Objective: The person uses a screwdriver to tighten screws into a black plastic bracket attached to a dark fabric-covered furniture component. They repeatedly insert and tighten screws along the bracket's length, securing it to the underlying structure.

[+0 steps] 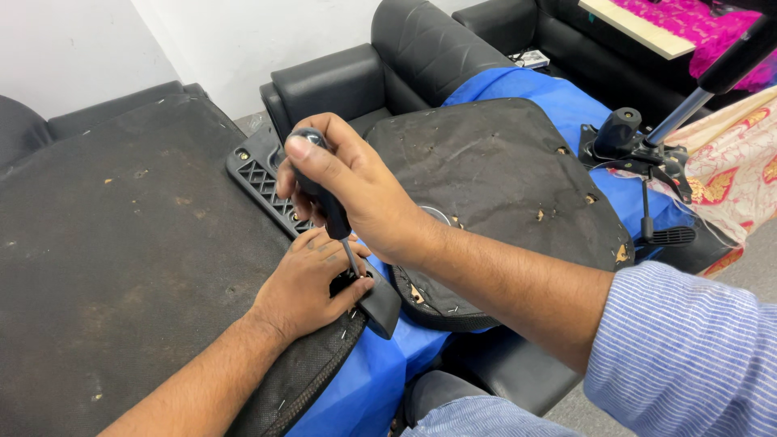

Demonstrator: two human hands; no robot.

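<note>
Black plastic ribbed bracket (263, 184) lies on the edge of a large dusty black fabric-covered seat panel (121, 243), near the frame's middle. Right hand (356, 190) is clenched tight around a black-handled screwdriver (324, 198), held nearly upright, thin metal shaft pointing down at the bracket's lower end. Left hand (303, 287) rests flat, fingers loosely spread, pressing on the bracket end and panel edge right beside the screwdriver tip; whether the tip is touching a screw is hidden. Blue plastic sheet (380, 372) lies under the panel. Second rounded black seat panel (494, 186) sits just right. Black metal chair mechanism (635, 150) lies further right.
</note>
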